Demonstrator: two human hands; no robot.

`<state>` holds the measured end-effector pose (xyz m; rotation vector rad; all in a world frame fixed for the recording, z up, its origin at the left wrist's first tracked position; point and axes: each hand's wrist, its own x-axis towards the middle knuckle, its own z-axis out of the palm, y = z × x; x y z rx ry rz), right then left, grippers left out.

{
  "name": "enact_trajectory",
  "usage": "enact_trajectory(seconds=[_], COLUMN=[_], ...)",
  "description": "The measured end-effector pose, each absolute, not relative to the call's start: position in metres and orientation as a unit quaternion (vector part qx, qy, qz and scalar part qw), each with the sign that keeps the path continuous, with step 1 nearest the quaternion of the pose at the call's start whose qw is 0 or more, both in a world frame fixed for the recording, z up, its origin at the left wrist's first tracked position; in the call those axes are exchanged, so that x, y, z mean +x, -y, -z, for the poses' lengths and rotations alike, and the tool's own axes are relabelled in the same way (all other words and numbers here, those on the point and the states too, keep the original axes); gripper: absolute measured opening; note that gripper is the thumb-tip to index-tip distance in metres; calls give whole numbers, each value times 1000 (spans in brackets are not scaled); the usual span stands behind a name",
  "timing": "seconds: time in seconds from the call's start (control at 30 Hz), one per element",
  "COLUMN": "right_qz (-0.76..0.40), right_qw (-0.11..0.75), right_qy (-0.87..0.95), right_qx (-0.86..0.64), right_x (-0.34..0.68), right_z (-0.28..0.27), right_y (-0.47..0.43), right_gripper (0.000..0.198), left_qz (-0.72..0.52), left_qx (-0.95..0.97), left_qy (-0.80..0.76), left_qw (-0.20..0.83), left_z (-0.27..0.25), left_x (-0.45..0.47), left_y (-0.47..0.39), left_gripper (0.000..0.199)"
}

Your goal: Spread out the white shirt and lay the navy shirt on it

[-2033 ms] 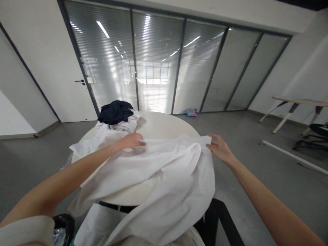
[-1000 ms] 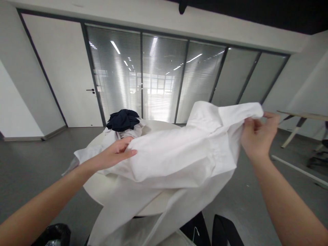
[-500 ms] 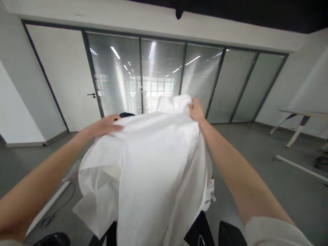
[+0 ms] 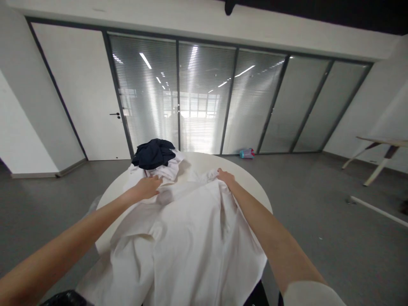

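Note:
A white shirt (image 4: 188,229) is spread over the round white table (image 4: 251,182), its lower part falling over the near edge toward me. My left hand (image 4: 148,187) grips the fabric at the shirt's upper left. At the collar end, on the upper right, my right hand (image 4: 226,176) pinches the cloth. Just beyond my left hand lies a pile of clothes, with a dark navy garment (image 4: 153,154) on top of white cloth (image 4: 170,169). The shirt's lower hem is out of frame.
Glass partitions with blinds (image 4: 200,102) and a white door (image 4: 79,93) line the far side. A blue and red package (image 4: 247,153) lies on the floor by the glass. At right stand a wooden-topped table (image 4: 382,141) and a white bar (image 4: 379,211) on the floor.
Both hands have come down with the shirt, from held up in the air to the tabletop. The navy garment and the table's far edge now show.

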<state>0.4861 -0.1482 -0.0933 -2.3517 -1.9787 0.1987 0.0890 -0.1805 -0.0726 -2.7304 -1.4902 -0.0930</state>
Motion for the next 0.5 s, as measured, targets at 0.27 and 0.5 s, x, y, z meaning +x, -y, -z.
enact_trajectory(seconds=[0.27, 0.5], right_qz=[-109, -328], right_qw=[83, 119], right_qy=[636, 587], right_qx=[-759, -730], right_x=[514, 561], right_z=[86, 75], right_y=[181, 264], right_gripper=[66, 62], left_qz=[121, 22], left_qx=[-932, -927], left_qy=[325, 366], left_qw=[-104, -75], left_z=[89, 133], left_x=[225, 232], left_y=[148, 137], left_gripper=[53, 90])
